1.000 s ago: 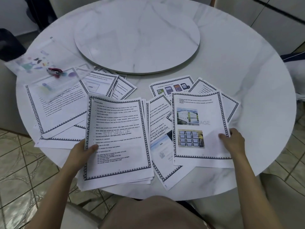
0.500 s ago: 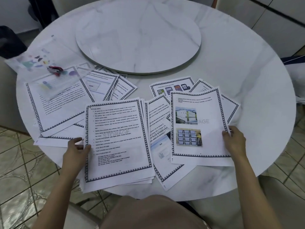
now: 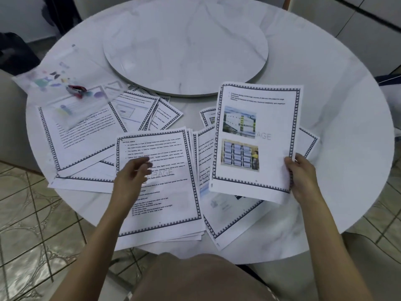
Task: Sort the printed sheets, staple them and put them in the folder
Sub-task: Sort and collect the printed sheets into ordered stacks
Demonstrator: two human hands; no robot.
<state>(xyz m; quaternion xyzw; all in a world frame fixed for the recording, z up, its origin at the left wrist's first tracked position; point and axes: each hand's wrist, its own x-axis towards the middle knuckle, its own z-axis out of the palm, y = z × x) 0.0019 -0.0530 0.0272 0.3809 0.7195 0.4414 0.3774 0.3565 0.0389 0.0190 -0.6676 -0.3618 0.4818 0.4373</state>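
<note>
Printed sheets with dark patterned borders lie spread over the near half of the round marble table [image 3: 338, 153]. My right hand [image 3: 301, 177] grips the lower right corner of a sheet with two photos [image 3: 256, 135], lifted off the table and tilted up. My left hand [image 3: 132, 174] hovers over a stack of text sheets [image 3: 160, 183] at the table's near edge, fingers loosely curled and holding nothing. A transparent folder [image 3: 58, 83] lies at the far left. A small red stapler [image 3: 76, 90] rests on it.
A round turntable [image 3: 186, 46] fills the table's middle. More bordered sheets [image 3: 84, 135] overlap on the left, and others lie under the raised sheet. Chairs stand at the left and right edges. Tiled floor shows below the table.
My right hand has raised the photo sheet off the table and moved it away from me. My left hand let go of the stack's left edge and moved over its top.
</note>
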